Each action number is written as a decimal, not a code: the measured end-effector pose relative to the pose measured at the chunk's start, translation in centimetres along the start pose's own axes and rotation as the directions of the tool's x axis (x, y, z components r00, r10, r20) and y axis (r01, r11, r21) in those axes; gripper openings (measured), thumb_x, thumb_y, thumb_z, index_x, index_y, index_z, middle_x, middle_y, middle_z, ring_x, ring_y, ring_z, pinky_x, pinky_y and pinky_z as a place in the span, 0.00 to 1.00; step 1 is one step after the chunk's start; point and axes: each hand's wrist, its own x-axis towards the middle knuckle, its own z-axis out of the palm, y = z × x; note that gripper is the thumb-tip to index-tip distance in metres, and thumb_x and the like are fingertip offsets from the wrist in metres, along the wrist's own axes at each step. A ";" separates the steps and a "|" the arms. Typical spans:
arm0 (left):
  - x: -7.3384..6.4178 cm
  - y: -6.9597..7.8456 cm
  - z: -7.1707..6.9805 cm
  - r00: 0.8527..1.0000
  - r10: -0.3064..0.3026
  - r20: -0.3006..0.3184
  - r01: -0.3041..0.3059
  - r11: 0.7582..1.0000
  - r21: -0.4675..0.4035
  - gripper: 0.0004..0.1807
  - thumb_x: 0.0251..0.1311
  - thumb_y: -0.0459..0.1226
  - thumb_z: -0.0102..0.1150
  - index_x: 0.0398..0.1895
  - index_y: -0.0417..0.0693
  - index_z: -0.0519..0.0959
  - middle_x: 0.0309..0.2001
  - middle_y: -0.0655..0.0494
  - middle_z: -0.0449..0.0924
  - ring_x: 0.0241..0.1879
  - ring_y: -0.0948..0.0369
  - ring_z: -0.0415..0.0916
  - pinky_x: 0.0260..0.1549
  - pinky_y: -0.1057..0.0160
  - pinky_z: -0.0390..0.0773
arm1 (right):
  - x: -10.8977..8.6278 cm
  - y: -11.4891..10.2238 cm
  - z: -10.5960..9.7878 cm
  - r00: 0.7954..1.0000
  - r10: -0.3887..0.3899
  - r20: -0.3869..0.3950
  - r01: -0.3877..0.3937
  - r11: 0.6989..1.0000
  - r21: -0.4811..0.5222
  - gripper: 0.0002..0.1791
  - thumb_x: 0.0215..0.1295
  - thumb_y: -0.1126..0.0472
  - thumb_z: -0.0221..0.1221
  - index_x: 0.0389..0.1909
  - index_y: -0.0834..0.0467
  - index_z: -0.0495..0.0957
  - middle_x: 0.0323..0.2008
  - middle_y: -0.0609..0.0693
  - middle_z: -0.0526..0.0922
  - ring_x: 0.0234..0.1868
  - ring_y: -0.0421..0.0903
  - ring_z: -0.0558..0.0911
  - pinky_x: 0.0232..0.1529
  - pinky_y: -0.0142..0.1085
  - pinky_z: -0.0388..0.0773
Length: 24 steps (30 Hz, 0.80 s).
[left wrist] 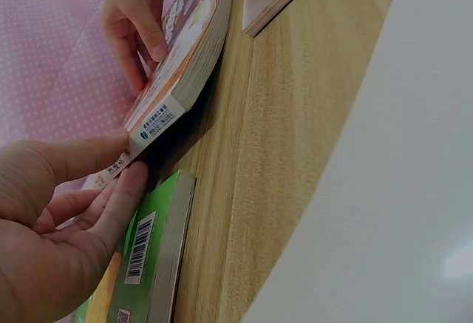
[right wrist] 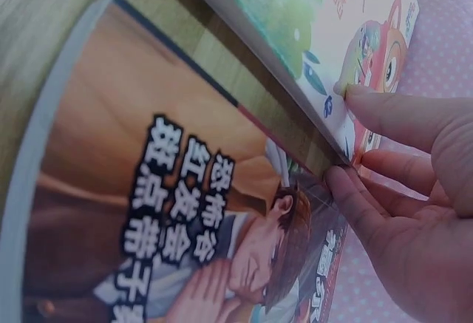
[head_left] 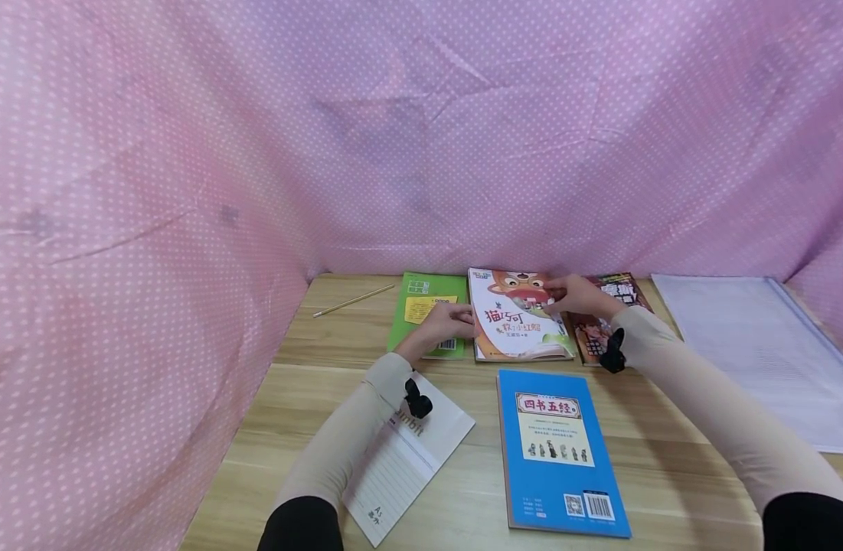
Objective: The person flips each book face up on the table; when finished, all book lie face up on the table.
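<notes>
Both hands hold a white picture book (head_left: pixel 507 340) with an orange cartoon animal on its cover, at the table's back. My left hand (head_left: pixel 438 325) pinches its spine edge, thumb above and fingers below in the left wrist view; that edge is tipped up off the wood. On the opposite edge, the right hand (head_left: pixel 579 297) has its thumb on the cover (right wrist: pixel 325 64) and its fingers at the side. A green book (left wrist: pixel 151 234) lies under and beside the left hand. To the right, a dark comic-style book (right wrist: pixel 111 168) lies flat below the right hand.
Nearer the front lie a blue book (head_left: pixel 555 482) and a white notebook (head_left: pixel 393 478), partly hidden by the left forearm. A thin gold-coloured stick (head_left: pixel 352 301) is at the back left. A translucent white folder (head_left: pixel 752 344) covers the right side. Pink dotted cloth (head_left: pixel 421 153) hangs behind.
</notes>
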 end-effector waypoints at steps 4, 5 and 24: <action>0.1 0.1 0.0 1.000 -0.006 0.006 0.005 1.000 0.023 0.31 0.59 0.31 0.69 0.68 0.45 0.76 0.44 0.53 0.83 0.41 0.63 0.78 0.48 0.67 0.81 | -0.1 0.0 -0.1 1.000 -0.014 0.001 0.014 1.000 -0.003 0.37 0.69 0.60 0.65 0.73 0.70 0.62 0.64 0.73 0.73 0.64 0.66 0.74 0.67 0.60 0.70; 0.1 0.1 0.1 1.000 -0.003 0.008 0.002 0.999 0.033 0.31 0.59 0.31 0.69 0.68 0.46 0.76 0.44 0.52 0.83 0.42 0.63 0.78 0.48 0.67 0.81 | -0.1 0.0 -0.1 1.000 -0.019 0.000 0.019 1.000 -0.001 0.37 0.69 0.60 0.65 0.73 0.71 0.62 0.65 0.73 0.73 0.64 0.67 0.73 0.67 0.61 0.70; 0.0 1.0 0.8 1.000 0.013 -0.016 -0.010 0.988 0.154 0.25 0.60 0.31 0.67 0.63 0.42 0.79 0.47 0.49 0.84 0.43 0.61 0.77 0.46 0.66 0.80 | -1.0 -0.1 0.1 0.998 -0.058 -0.024 0.058 0.998 -0.011 0.35 0.67 0.62 0.65 0.69 0.74 0.66 0.63 0.75 0.73 0.64 0.70 0.73 0.64 0.59 0.74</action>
